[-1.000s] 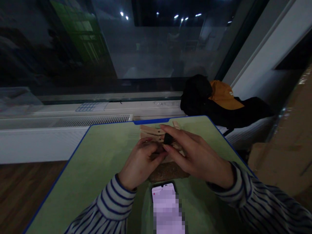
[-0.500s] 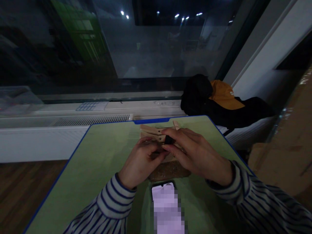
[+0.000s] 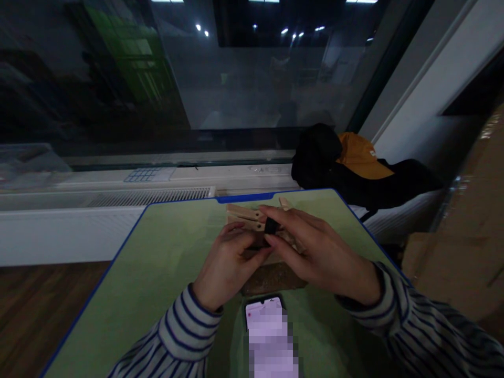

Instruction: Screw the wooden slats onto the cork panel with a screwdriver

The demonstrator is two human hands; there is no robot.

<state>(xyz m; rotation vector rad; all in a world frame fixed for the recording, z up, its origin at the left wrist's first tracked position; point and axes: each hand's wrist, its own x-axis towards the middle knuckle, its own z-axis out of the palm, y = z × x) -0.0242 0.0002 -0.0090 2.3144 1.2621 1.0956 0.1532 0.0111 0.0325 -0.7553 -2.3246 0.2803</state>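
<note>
My right hand (image 3: pixel 318 252) pinches a small black piece (image 3: pixel 270 227) between thumb and fingers over the green table (image 3: pixel 157 283). Close beside it, my left hand (image 3: pixel 226 262) has its fingers curled against the same spot; what they grip is hidden. Pale wooden pieces (image 3: pixel 244 215) lie just beyond both hands. Under my hands sits a brown cork-like slab (image 3: pixel 273 278).
A phone (image 3: pixel 270 336) with a lit screen lies near the table's front edge. A black bag (image 3: pixel 334 168) and an orange cap (image 3: pixel 360 155) rest on the sill at the right. A white radiator ledge (image 3: pixel 118 197) runs below the dark window.
My hands have barely moved; the right fingers shifted slightly on the small black piece. The view tipped a little.
</note>
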